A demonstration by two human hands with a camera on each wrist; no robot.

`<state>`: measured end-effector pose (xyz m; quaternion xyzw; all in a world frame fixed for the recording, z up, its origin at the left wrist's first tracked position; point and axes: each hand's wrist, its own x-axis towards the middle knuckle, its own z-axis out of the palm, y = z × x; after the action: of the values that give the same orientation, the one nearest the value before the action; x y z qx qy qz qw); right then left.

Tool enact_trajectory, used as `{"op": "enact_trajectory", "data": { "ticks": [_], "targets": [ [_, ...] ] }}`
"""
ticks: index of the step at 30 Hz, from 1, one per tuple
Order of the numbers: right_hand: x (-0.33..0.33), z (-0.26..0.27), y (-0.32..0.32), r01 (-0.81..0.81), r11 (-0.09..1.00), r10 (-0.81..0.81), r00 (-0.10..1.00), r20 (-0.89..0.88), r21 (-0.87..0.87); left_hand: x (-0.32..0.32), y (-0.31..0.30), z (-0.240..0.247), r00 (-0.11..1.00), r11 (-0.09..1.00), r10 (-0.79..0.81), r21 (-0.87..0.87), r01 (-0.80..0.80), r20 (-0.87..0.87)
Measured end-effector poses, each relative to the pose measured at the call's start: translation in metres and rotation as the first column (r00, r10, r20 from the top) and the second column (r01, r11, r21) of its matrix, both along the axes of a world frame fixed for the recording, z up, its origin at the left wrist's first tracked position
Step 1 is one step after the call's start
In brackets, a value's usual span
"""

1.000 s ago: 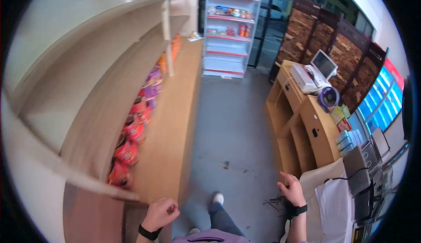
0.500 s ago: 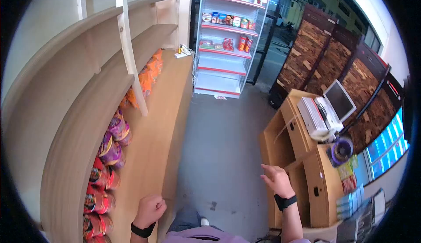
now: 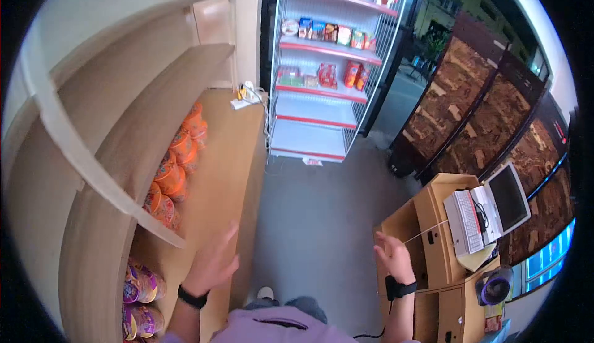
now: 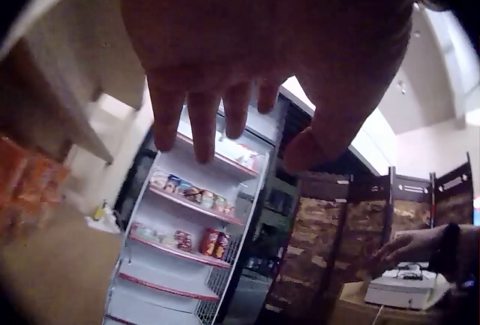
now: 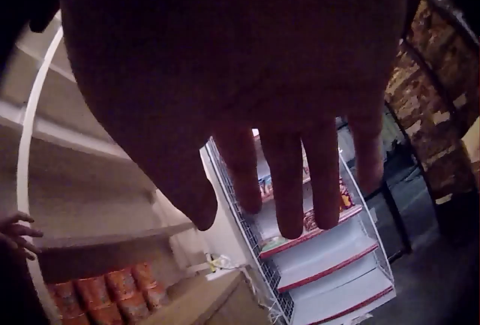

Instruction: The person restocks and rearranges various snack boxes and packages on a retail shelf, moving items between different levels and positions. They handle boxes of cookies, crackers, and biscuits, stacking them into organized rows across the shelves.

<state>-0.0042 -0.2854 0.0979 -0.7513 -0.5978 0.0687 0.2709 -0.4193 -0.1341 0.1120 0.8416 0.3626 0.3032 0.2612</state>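
Note:
My left hand (image 3: pixel 212 261) hangs over the front of the long wooden counter (image 3: pixel 226 151), its fingers spread and holding nothing. Out over the aisle, near the desk, my right hand (image 3: pixel 394 257) is also bare, with its fingers loosely extended in the right wrist view. Nearest the left hand are stacked orange cups (image 3: pixel 166 179) and purple cups (image 3: pixel 142 284) along the counter under the shelf. A white shelf rack (image 3: pixel 309 139) with red edges stands at the far end, bearing small boxes (image 3: pixel 328 32) and red cans (image 3: pixel 356 75).
A wooden desk (image 3: pixel 427 219) on the right carries a white machine with a screen (image 3: pixel 507 197) and a round dark fan-like object (image 3: pixel 495 286). A brown folding screen (image 3: pixel 461 89) stands behind it. A pale upright post (image 3: pixel 93 163) crosses the shelves on the left. Grey floor (image 3: pixel 309 219) runs between.
The view has moved forward toward the white rack, and the red cups have left it. My left hand has gone from curled to spread fingers; the right stays relaxed.

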Motion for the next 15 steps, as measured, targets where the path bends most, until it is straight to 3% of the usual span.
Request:
{"op": "enact_trajectory", "data": {
  "ticks": [3,7,9,15],
  "targets": [
    [0.028,0.01,0.037,0.177,0.984,-0.176,0.981,-0.08,-0.002,0.069,0.09,0.018,0.98,0.93,-0.135,0.323,0.176,-0.147],
    [0.105,-0.035,0.077,0.24,0.968,-0.248,0.958,-0.147,-0.07,0.16,0.189,0.022,0.981,0.909,-0.161,0.371,0.191,-0.11],
    [0.141,-0.042,0.106,0.28,0.954,-0.294,0.943,-0.158,-0.104,0.199,0.231,0.021,0.971,0.863,-0.137,0.458,0.213,-0.194],
    [0.263,-0.009,0.249,0.285,0.955,-0.296,0.931,-0.215,-0.08,0.304,0.346,0.029,0.98,0.894,-0.085,0.42,0.155,-0.179]
  ]
}}
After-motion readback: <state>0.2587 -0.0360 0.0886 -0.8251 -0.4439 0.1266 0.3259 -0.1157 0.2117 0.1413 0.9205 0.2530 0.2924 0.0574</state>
